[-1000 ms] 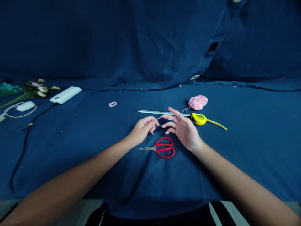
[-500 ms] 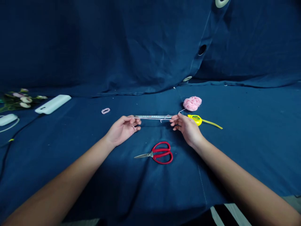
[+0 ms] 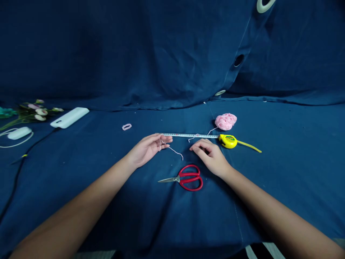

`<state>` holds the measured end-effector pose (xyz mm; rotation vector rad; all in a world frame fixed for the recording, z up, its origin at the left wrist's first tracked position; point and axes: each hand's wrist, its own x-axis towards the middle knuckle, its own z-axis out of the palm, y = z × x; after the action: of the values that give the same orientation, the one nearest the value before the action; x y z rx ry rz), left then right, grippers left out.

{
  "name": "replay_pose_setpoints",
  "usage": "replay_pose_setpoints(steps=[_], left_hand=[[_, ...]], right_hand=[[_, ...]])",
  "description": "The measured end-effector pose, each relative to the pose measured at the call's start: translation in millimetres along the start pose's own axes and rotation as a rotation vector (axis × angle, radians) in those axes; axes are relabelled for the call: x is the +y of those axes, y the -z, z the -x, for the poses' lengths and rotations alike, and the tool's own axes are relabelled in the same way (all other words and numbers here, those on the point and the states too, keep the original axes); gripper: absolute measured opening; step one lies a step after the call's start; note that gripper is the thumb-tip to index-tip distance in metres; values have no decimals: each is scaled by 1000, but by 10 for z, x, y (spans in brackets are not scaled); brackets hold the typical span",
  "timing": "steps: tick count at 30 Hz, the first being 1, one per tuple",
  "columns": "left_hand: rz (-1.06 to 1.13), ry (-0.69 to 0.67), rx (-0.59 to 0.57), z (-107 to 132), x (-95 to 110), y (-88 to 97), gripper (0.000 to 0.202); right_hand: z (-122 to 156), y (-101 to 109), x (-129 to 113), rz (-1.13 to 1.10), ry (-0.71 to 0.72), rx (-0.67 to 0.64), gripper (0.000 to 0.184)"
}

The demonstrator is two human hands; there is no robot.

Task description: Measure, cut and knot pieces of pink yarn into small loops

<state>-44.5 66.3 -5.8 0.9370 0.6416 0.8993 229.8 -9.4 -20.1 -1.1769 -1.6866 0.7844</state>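
Observation:
Caught between the fingers of my left hand point(image 3: 145, 151) is a piece of pink yarn point(image 3: 175, 151); its loose end trails toward the scissors. My right hand point(image 3: 211, 156) has its fingers curled and pressed together, with nothing visible in them, just below the extended blade point(image 3: 185, 135) of a yellow tape measure point(image 3: 228, 141). The blade runs left to the fingertips of my left hand. Behind the tape measure lies a pink yarn ball point(image 3: 225, 121), whose strand crosses the blade and ends near my right hand. Red-handled scissors point(image 3: 190, 177) lie closed between my forearms.
A small pink yarn loop point(image 3: 126, 127) lies on the blue cloth point(image 3: 107, 180) left of the blade. Farther left are a white power strip point(image 3: 70, 117) with a black cord, a white device point(image 3: 19, 133) with a cable, and artificial flowers point(image 3: 40, 113).
My right hand has let go of the stretched yarn and moved slightly down toward me. The yarn now hangs slack from my left hand. The view has shifted a little.

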Motion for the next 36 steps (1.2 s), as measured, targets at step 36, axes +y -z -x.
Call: replay_pose_setpoints(steps=[36], left_hand=[[304,303,-462,325,-59,-499,80]], right_hand=[[58,-176,-131,56,270,-352,23]])
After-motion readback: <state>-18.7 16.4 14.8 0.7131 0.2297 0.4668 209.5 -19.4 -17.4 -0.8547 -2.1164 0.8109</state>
